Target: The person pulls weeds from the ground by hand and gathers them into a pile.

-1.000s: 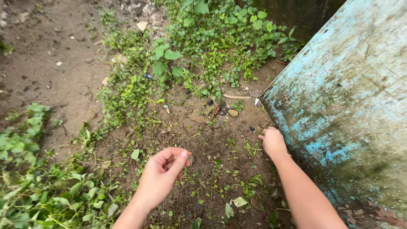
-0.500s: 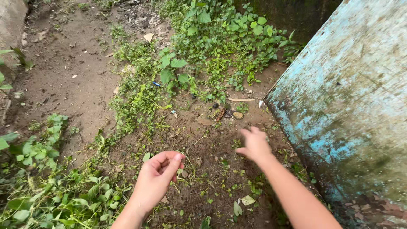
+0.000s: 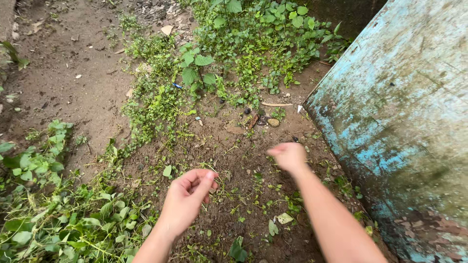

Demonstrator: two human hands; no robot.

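Observation:
My left hand [image 3: 187, 198] hovers low over a bare patch of brown soil [image 3: 234, 156], fingers curled with thumb and forefinger pinched together; whether anything small sits between them I cannot tell. My right hand [image 3: 288, 157] is blurred, fingers closed loosely, above the soil near the foot of a weathered blue-painted wall [image 3: 399, 117]. Tiny green seedlings and torn leaves [image 3: 275, 224] lie scattered on the dirt between and below both hands.
Dense leafy weeds [image 3: 243, 44] grow at the top centre, and a heap of pulled green plants [image 3: 63, 214] lies at lower left. A bare dirt path [image 3: 68, 78] runs at the left. Small stones and a stick [image 3: 273, 104] lie near the wall's base.
My right hand has pulled away from the wall's base, moving left and toward me over the soil. My left hand stays pinched in almost the same place.

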